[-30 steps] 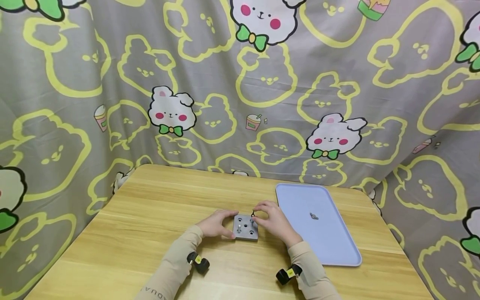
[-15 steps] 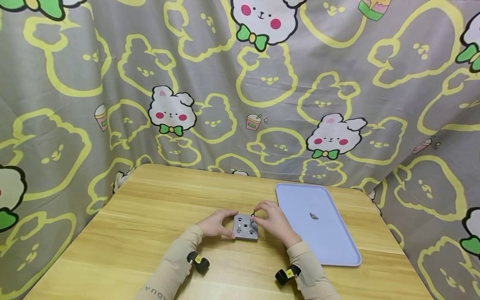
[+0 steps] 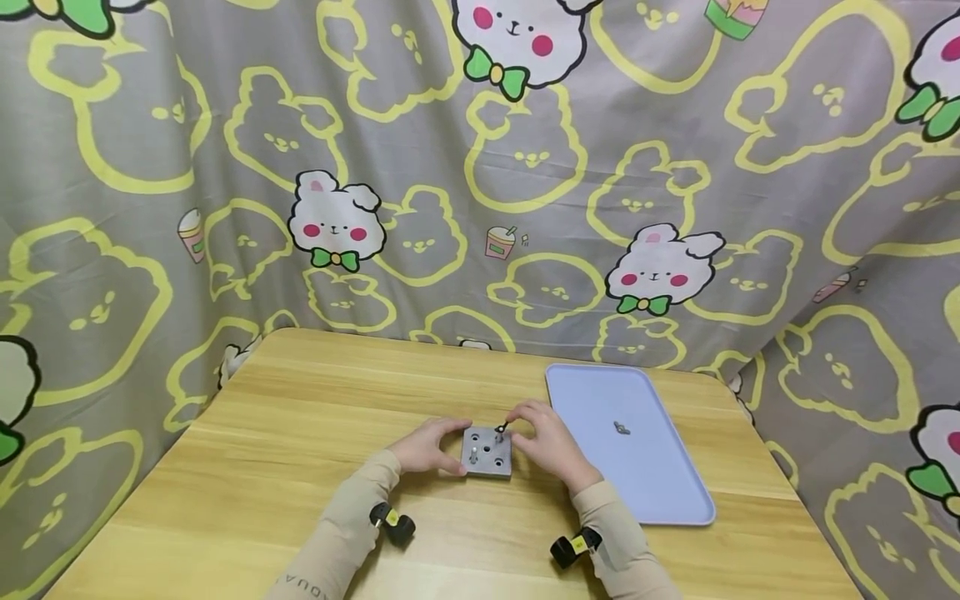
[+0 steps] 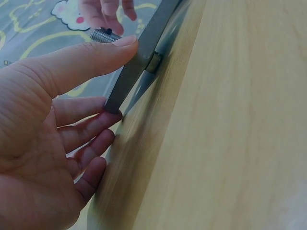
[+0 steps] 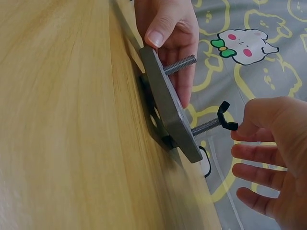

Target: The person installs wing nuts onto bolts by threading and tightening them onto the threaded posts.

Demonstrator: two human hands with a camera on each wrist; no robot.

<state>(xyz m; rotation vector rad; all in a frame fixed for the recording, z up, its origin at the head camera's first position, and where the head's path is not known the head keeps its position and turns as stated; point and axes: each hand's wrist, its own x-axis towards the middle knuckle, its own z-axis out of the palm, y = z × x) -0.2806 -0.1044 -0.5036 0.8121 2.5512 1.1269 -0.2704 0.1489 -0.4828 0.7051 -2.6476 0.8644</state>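
In the head view, my left hand (image 3: 425, 447) grips the left side of a square grey metal plate (image 3: 487, 467), with thumb and fingers at its edges. Holes pierce the plate, and two threaded bolts stand up from it. The bolt without a nut (image 5: 180, 64) is nearer my left hand. On the other bolt (image 5: 206, 127) sits a dark wing nut (image 5: 224, 116) near the tip. My right hand (image 3: 551, 442) is beside that wing nut, its fingertips at one wing and the other fingers loosely bent. Whether the fingertips touch the wing is hard to tell.
A pale blue tray (image 3: 637, 483) lies to the right of the plate, bearing a small metal piece (image 3: 622, 427) that looks like another wing nut. The wooden table (image 3: 337, 392) ends at a patterned curtain (image 3: 420, 150) behind.
My right fingertips have drawn slightly off the wing nut, which shows more plainly now. The head view has shifted a little. My left hand keeps its hold on the plate.
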